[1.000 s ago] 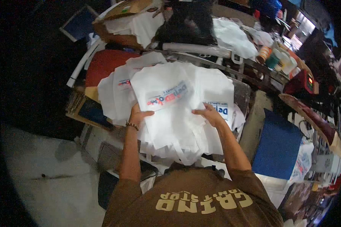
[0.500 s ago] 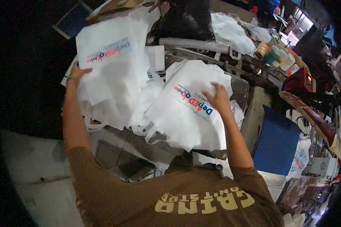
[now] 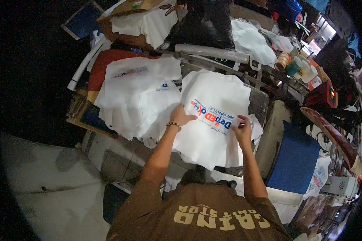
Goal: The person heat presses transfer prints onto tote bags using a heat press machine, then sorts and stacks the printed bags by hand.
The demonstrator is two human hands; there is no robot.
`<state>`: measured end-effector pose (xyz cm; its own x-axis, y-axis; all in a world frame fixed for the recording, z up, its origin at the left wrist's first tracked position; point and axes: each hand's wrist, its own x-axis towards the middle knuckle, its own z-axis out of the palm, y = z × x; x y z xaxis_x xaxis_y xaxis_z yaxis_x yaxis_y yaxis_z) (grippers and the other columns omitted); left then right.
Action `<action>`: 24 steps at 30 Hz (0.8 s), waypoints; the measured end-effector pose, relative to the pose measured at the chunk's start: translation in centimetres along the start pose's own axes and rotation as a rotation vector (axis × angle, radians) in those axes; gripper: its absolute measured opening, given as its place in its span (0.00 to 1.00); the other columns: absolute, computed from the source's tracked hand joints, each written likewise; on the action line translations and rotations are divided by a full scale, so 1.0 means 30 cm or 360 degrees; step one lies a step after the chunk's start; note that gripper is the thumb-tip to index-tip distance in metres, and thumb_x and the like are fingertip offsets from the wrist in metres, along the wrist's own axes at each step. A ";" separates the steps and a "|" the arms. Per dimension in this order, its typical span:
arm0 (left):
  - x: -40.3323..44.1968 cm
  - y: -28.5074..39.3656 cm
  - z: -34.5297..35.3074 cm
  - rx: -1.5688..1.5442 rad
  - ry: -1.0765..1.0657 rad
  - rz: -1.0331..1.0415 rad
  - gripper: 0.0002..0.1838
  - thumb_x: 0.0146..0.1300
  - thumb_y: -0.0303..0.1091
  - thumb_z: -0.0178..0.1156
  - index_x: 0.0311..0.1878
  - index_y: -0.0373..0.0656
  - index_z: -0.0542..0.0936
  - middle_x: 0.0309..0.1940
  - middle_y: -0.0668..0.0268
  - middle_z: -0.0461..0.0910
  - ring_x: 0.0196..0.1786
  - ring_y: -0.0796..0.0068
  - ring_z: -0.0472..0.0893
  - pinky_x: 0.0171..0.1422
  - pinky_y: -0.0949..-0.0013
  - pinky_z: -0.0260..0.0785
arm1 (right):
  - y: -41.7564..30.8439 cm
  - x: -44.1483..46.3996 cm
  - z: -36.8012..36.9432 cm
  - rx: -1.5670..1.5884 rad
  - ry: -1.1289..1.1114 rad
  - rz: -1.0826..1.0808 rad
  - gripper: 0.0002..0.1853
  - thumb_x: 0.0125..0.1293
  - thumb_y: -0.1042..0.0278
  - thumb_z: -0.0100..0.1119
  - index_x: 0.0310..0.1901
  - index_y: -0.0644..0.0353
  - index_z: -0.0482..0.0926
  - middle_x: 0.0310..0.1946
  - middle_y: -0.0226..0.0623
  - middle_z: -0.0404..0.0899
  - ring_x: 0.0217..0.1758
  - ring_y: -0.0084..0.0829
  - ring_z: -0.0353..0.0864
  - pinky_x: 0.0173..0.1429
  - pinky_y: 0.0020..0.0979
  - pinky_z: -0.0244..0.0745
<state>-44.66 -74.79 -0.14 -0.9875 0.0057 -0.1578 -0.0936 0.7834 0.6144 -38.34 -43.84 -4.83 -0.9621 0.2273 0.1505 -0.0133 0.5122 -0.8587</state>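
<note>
A white bag printed with blue and red lettering lies on top of a stack in front of me. My left hand rests at its left edge, thumb stretched over the print and fingers apart. At the right end of the lettering my right hand has thumb and fingers drawn together on the bag's surface. To the left, a second loose pile of white bags lies spread out, its top one printed too.
A clear plastic-wrapped roll lies behind the stack. Further back are a black plastic bag and a cardboard box with white sheets. Tubs and a red device with a lit display stand at right, near a blue panel.
My left hand has let go of the printed bag on the left pile and moved right to the stack. My right hand has shifted to the right end of the print, its fingers closing.
</note>
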 end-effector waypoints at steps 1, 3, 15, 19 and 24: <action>-0.010 0.007 -0.016 -0.0001 -0.0001 -0.0003 0.42 0.40 0.51 0.80 0.54 0.32 0.77 0.49 0.45 0.82 0.53 0.49 0.82 0.58 0.56 0.74 | -0.020 0.002 -0.003 -0.0001 -0.0003 0.0002 0.28 0.52 0.76 0.74 0.57 0.60 0.76 0.40 0.35 0.74 0.37 0.24 0.74 0.42 0.28 0.76; -0.016 0.012 -0.060 -0.0350 -0.0132 0.0127 0.34 0.43 0.46 0.78 0.50 0.34 0.79 0.46 0.47 0.83 0.50 0.51 0.84 0.56 0.57 0.75 | -0.077 0.006 -0.018 0.0710 -0.0220 0.0294 0.22 0.56 0.78 0.71 0.54 0.64 0.76 0.40 0.35 0.77 0.39 0.24 0.75 0.45 0.28 0.76; 0.284 -0.526 -1.167 0.0325 0.0565 0.0153 0.39 0.48 0.42 0.79 0.63 0.39 0.74 0.53 0.52 0.81 0.56 0.59 0.81 0.60 0.58 0.74 | -0.213 0.019 -0.051 0.0146 -0.0153 -0.0276 0.13 0.62 0.64 0.69 0.45 0.60 0.81 0.50 0.44 0.80 0.51 0.43 0.80 0.56 0.36 0.74; 0.465 -0.746 -1.073 0.1142 0.1231 -0.0512 0.42 0.49 0.42 0.76 0.67 0.41 0.71 0.55 0.48 0.80 0.56 0.50 0.81 0.61 0.52 0.73 | -0.088 -0.108 -0.100 -0.0701 0.0131 -0.0430 0.23 0.58 0.60 0.72 0.54 0.57 0.78 0.55 0.50 0.75 0.58 0.50 0.74 0.62 0.45 0.68; 0.703 -0.399 -0.533 0.0563 0.0510 0.0688 0.20 0.56 0.27 0.60 0.54 0.40 0.79 0.56 0.50 0.78 0.61 0.50 0.76 0.66 0.54 0.69 | -0.013 -0.201 -0.114 -0.0538 0.0045 0.0102 0.38 0.52 0.52 0.76 0.61 0.64 0.73 0.55 0.53 0.75 0.60 0.52 0.71 0.65 0.49 0.66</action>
<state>-66.39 -93.98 1.54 -0.9208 0.2237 0.3195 0.3148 0.9099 0.2701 -31.60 -42.57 -3.74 -0.9501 0.2882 0.1190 0.1424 0.7407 -0.6566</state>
